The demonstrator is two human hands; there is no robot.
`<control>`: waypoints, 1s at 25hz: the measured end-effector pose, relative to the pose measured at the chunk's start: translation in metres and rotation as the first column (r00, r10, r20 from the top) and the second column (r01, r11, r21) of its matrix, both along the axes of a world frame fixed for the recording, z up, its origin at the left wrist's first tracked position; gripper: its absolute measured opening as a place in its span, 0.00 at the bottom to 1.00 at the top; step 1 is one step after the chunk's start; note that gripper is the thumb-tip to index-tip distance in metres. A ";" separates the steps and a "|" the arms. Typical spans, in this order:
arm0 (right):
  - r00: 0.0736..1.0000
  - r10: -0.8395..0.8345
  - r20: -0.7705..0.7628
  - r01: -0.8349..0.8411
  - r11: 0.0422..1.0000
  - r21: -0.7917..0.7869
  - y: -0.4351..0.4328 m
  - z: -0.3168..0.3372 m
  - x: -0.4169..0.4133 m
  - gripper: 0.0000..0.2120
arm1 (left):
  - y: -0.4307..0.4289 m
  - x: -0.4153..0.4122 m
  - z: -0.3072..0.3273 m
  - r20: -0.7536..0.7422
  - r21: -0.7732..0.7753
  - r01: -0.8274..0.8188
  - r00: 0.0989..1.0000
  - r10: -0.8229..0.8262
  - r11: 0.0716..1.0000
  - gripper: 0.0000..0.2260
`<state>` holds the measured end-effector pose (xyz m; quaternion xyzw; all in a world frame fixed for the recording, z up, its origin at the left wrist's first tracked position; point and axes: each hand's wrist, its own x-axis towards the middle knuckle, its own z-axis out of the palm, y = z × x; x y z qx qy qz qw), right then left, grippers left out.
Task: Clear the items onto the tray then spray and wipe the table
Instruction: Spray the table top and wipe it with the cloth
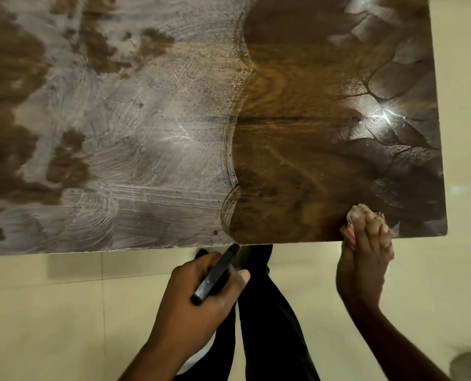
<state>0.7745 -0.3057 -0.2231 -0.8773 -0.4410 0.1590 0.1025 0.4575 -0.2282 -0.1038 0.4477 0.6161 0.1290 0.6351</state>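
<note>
Cloth (356, 215) in right hand (363, 265) on table (283, 133) edge, spray bottle (215, 276) in left hand (201, 306)

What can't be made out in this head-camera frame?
- Head view: black sprayer top; the left hand hides whatever is below it.
- Head view: cloth, bunched inside the right hand, extent unclear.
- Head view: table, left and far edges cut off by the frame.
- Tray and cleared items: outside the frame.

Seemingly a room indoors, perhaps a home: wood-grain table (297, 133) on a cream tiled floor (64, 312).
</note>
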 end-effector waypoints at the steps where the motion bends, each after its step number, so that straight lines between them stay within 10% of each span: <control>1: 0.998 -0.053 -0.015 0.053 0.999 -0.007 0.011 -0.001 -0.031 0.28 | 0.001 -0.002 -0.001 -0.020 0.018 -0.031 0.999 0.032 0.999 0.13; 5: 0.927 0.359 -0.112 -0.363 0.932 -0.020 0.032 0.000 -0.178 0.32 | 0.009 -0.010 0.002 -0.152 0.126 -0.112 0.980 0.130 0.986 0.10; 11: 0.258 0.958 -0.128 -0.965 0.249 -0.081 0.083 -0.004 -0.114 0.32 | 0.020 -0.039 0.010 -0.080 0.129 -0.200 0.974 0.211 0.971 0.09; 16: 0.883 0.465 -0.061 -0.467 0.884 -0.008 0.169 0.005 -0.048 0.28 | 0.031 -0.048 0.011 -0.009 0.084 -0.248 0.968 0.249 0.965 0.11; 18: 0.988 0.148 -0.037 -0.148 0.989 0.010 0.191 0.003 -0.100 0.31 | 0.041 -0.047 0.011 0.007 0.094 -0.274 0.962 0.275 0.957 0.13; 20: 0.973 0.228 -0.025 -0.228 0.974 -0.013 0.180 -0.006 -0.164 0.34 | 0.054 -0.046 0.011 -0.014 0.138 -0.258 0.965 0.262 0.956 0.13; 23: 0.650 0.723 -0.234 -0.743 0.669 0.006 0.129 -0.010 -0.223 0.30 | 0.078 -0.045 0.009 -0.053 0.174 -0.249 0.964 0.261 0.953 0.16; 25: 0.232 0.963 -0.135 -0.951 0.254 0.177 0.123 -0.014 -0.201 0.25 | 0.096 -0.046 0.009 -0.070 0.175 -0.245 0.963 0.261 0.953 0.14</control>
